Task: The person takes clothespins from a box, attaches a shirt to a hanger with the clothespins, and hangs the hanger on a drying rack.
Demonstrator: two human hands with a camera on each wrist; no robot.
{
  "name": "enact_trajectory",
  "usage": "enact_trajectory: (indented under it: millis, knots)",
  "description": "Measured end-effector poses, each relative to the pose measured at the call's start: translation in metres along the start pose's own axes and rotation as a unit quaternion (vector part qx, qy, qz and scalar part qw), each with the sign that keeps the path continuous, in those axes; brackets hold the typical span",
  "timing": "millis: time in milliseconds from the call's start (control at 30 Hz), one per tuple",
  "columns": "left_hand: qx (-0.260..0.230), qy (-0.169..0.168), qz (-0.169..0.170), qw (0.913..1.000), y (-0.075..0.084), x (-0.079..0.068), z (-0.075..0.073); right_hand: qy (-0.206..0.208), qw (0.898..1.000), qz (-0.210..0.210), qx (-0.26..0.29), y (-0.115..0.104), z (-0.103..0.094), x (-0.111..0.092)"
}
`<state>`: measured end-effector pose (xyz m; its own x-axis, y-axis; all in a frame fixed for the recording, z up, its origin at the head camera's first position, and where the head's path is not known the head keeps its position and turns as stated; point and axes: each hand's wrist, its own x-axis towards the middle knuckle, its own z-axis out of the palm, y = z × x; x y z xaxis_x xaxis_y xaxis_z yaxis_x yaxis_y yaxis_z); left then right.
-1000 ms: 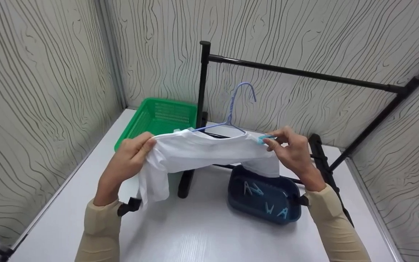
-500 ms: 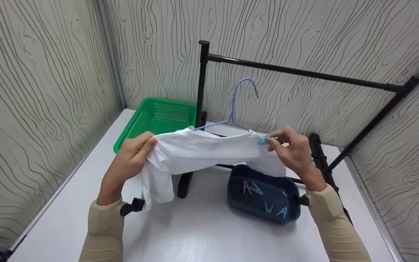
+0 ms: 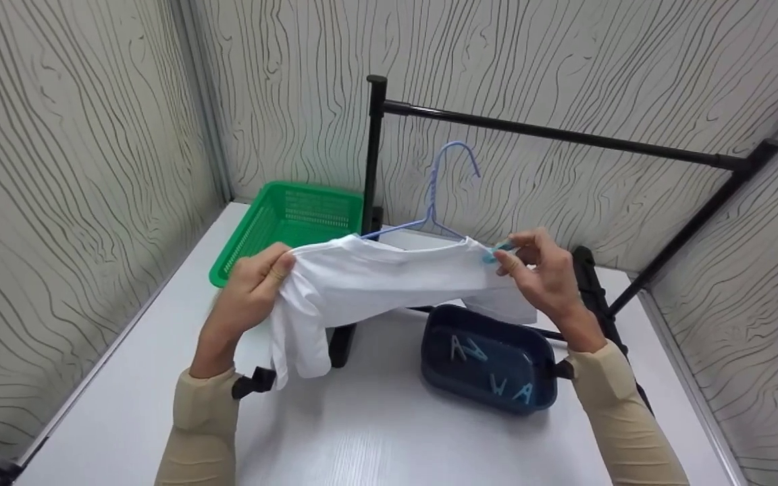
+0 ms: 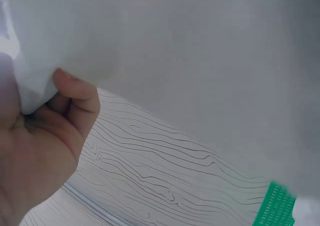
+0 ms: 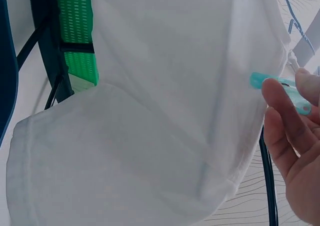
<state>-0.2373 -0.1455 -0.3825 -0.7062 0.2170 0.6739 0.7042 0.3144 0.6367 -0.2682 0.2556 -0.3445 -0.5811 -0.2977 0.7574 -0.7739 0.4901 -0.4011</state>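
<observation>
**Holds up a white shirt (image 3: 402, 280) on a hanger (image 3: 432, 196), with a clothespin (image 5: 257, 80) at one shoulder**

With the left hand (image 3: 250, 283), grips the shirt at the outer end of one shoulder, clamping the cloth between thumb and curled fingers. Lets the cloth droop in folds beneath that grip.

With the right hand (image 3: 543, 273), pinches the turquoise clothespin between thumb and fingers, beside the other shoulder. Lays one end of it over the shirt's upper edge, as seen in the right wrist view. Cannot tell whether it bites the cloth.

Stretches the shirt between both hands, in the air above the white table (image 3: 362, 439), with the neckline at the top. Has the violet-blue hanger inside the shirt, with its hook upright above the neckline and showing below the top rail of a black rack (image 3: 564, 135) in the head view.

Has a green basket (image 3: 321, 190) at the far left, behind the shirt and beside a rack post. Has a dark blue bin (image 3: 467, 393) on the table at the right, lower in the head view than the right hand, with four light blue pegs (image 3: 474, 348) lying inside. Wears beige sleeves (image 3: 203, 432) and a black mount (image 3: 254, 383) at each wrist.
</observation>
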Motion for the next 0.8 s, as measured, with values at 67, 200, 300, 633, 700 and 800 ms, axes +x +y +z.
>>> enact_trajectory:
  millis: [67, 200, 300, 633, 700, 800]
  knots:
    - [0.001, -0.005, -0.003, 1.0000, 0.000, 0.001, 0.001, -0.001, 1.000, 0.018, 0.002, 0.001, 0.000, 0.000]
    - [-0.001, -0.010, -0.009, 0.9999, 0.000, 0.002, 0.001, -0.005, 0.999, 0.039, -0.004, 0.002, 0.001, -0.001]
    - [0.005, -0.008, -0.006, 0.9999, 0.000, 0.003, -0.001, -0.006, 0.998, 0.055, -0.004, 0.001, 0.002, 0.000]
    - [0.021, -0.008, -0.014, 0.9997, -0.001, 0.005, -0.006, 0.025, 0.998, 0.050, 0.018, 0.002, 0.004, 0.000]
    - [0.029, -0.006, -0.014, 0.9995, -0.001, 0.005, -0.007, 0.040, 0.999, 0.035, 0.013, 0.003, 0.005, -0.001]
    - [0.044, -0.003, -0.011, 0.9989, 0.001, 0.006, -0.009, 0.055, 0.998, 0.015, 0.007, 0.004, 0.007, -0.003]
